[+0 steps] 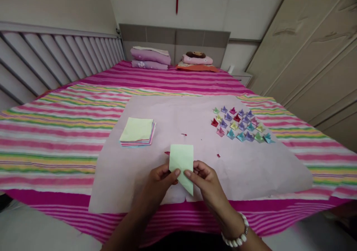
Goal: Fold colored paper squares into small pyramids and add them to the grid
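A pale green sheet of origami paper (182, 157) is held up between my two hands, its lower left corner folded so that the bottom runs to a point on the right. My left hand (163, 178) pinches its left lower edge, thumb on the front. From the right, my right hand (205, 178) pinches it the same way, with the thumbs close together; a beaded bracelet (238, 238) circles that wrist. The fingers behind the paper are partly hidden. Left of my hands lies a stack of square coloured paper (137, 130), pale yellow on top.
Several small folded paper pieces (235, 125) in many colours stand in rows at the right of a large pale sheet (117, 184). Small red scraps (218, 155) lie on that sheet. Under it is a striped bed cover (55, 143). Folded bedding (150, 57) sits by the headboard.
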Motion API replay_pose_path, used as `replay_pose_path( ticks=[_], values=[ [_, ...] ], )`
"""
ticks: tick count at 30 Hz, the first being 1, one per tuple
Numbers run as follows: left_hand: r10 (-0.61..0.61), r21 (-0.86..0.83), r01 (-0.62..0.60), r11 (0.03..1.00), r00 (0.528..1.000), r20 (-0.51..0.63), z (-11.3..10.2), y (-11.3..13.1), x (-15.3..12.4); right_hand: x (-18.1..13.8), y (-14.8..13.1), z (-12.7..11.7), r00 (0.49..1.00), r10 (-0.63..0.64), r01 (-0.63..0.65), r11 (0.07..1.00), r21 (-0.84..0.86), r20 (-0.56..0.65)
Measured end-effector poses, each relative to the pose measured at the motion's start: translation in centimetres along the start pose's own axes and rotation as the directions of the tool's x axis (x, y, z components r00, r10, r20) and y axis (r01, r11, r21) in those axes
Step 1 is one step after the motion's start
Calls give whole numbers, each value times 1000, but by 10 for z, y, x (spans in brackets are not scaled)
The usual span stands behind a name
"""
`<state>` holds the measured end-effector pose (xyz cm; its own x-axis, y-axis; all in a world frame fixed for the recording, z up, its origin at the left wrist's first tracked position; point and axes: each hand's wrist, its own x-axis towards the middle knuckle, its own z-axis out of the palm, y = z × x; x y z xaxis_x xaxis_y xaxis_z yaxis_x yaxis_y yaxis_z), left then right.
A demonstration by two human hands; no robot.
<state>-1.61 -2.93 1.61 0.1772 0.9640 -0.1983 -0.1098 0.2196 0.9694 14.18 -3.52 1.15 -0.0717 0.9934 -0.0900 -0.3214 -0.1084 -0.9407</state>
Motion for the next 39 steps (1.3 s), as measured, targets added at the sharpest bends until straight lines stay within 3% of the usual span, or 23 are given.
replay_pose_path(
  ticks=[4,13,20,24,30,39],
  values=[
    [31,-36,-30,999,999,26,2,6,0,2,-4,-1,1000,13,-13,1000,-3,-6],
    [54,-168,-63,984,997,-55,-9,9,0,-2,9,-1,990,141,-141,989,42,6],
    [126,-312,-168,935,980,-151,-5,0,-10,-1,10,2,996,76,-74,997,38,-49],
    [61,-345,-115,932,984,-165,-2,-9,-10,-1,12,5,998,67,-66,998,25,-13],
    [-27,-419,7,908,999,-43,3,-16,-12,-2,12,4,998,55,-54,998,-9,28],
    [-36,-350,7,937,996,-78,5,-16,-11,-1,7,4,999,-14,18,992,-123,36]
  ],
)
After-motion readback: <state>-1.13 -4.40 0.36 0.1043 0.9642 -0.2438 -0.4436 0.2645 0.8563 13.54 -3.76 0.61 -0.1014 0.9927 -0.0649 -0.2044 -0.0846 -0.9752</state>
